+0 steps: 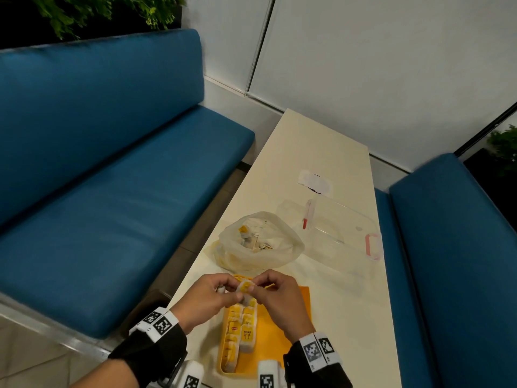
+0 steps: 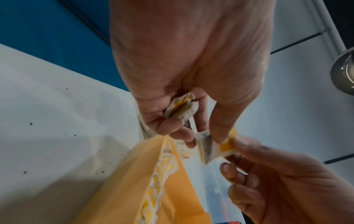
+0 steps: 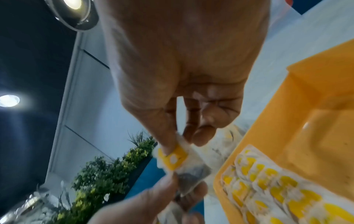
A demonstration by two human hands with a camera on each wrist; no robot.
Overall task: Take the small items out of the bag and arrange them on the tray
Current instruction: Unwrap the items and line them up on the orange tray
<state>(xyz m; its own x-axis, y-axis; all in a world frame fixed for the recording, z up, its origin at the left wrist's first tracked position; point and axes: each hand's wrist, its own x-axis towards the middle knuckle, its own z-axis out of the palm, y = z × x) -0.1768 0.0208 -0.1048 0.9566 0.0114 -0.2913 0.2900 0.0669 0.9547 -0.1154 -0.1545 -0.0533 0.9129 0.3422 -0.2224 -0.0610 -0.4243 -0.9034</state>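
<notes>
Both hands meet over the far end of the yellow tray [image 1: 279, 326], pinching one small white sachet with a yellow label [image 1: 244, 287] between them. My left hand [image 1: 235, 288] pinches its left side, and my right hand [image 1: 263, 284] pinches the yellow label. The left wrist view shows the left hand [image 2: 203, 137] also curling round a few more sachets [image 2: 181, 106] in its palm. In the right wrist view my right hand [image 3: 184, 144] pinches the label [image 3: 176, 159]. Two rows of sachets [image 1: 240, 331] lie along the tray's left side. The translucent bag [image 1: 260, 242] stands open just beyond the tray, with sachets inside.
A clear plastic box with pink latches [image 1: 335, 228] sits right of the bag. A white paper [image 1: 314, 182] lies farther back on the cream table [image 1: 321, 141]. Blue benches [image 1: 112, 163] flank the narrow table on both sides. The tray's right part [image 3: 316, 121] is bare.
</notes>
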